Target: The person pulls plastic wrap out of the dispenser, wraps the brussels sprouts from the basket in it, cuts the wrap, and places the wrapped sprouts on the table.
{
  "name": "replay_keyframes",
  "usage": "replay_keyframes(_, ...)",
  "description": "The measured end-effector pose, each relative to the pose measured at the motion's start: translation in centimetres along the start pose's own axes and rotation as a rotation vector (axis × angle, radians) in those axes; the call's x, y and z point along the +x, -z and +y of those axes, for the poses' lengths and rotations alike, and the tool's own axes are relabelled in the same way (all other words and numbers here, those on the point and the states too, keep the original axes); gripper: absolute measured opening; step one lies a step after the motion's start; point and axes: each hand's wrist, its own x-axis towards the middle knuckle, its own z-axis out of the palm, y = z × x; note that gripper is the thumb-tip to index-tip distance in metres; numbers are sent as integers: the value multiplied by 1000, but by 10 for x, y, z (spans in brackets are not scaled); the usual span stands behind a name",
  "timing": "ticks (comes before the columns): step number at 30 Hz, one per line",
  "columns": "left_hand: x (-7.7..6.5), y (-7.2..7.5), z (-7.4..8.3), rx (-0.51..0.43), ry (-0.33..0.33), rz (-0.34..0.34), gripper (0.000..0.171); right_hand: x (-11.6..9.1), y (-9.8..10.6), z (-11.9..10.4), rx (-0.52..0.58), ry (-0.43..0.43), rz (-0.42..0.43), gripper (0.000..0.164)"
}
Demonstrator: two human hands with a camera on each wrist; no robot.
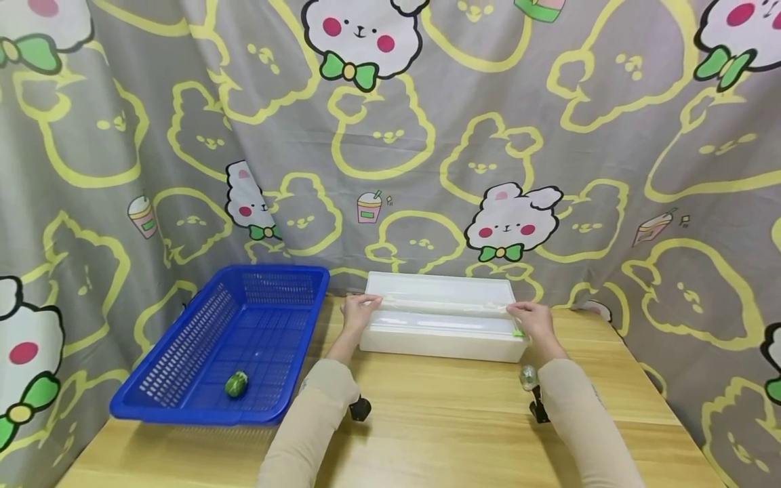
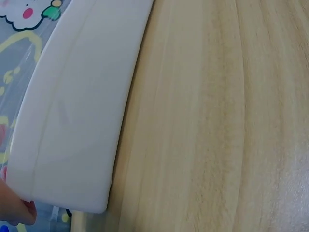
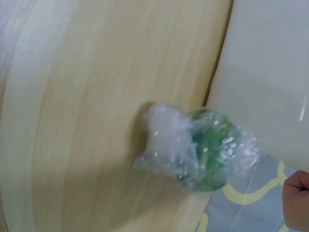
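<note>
A patterned curtain (image 1: 390, 163) is hung behind a wood-grain desk (image 1: 439, 413). At the left, a blue basket (image 1: 198, 415) is set on the desk. A long white box (image 1: 439, 347) is placed in front of the curtain, to the basket's right. It is judged stiff and fairly light, and best steadied at its ends.

Above the box, what appears to be clear film (image 1: 442, 304) is stretched between both hands. The film is judged nearly weightless, limp, clingy and easily torn; hold is best taken at its two edge corners, with even tension (its full extent could not be determined).

The left hand (image 1: 358, 312) and the right hand (image 1: 534, 321) are found near opposite ends of the box. The fingers of each are brought together in a narrow pinch on the film's edge; no wide gap is noted.

A film-wrapped green item (image 3: 207, 150) is left on the desk near the box's right front corner. A green ball-like item (image 1: 236, 384) is contained in the basket.
</note>
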Motion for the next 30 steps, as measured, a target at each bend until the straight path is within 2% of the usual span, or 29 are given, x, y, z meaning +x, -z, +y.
replay_keyframes(3,0,1,1,-10,9,-7,18,1,-2,-2,54,-42,19,38)
replay_keyframes(9,1,4,6,-22,-16,2,17,5,-3,-6,99,-14,90,34)
replay_keyframes(12,1,6,9,-56,-18,7,17,5,-2,-7,123,-11,110,33)
replay_keyframes(20,2,8,14,-255,56,12,19,1,1,-12,206,-74,71,33)
replay_keyframes(23,4,9,16,-282,55,8,19,0,4,-14,234,-78,63,26)
replay_keyframes(28,5,12,21,-310,49,-1,19,-2,10,-17,286,-50,56,3)
replay_keyframes(30,4,14,24,-331,42,-1,19,-2,11,-17,329,-39,49,12)
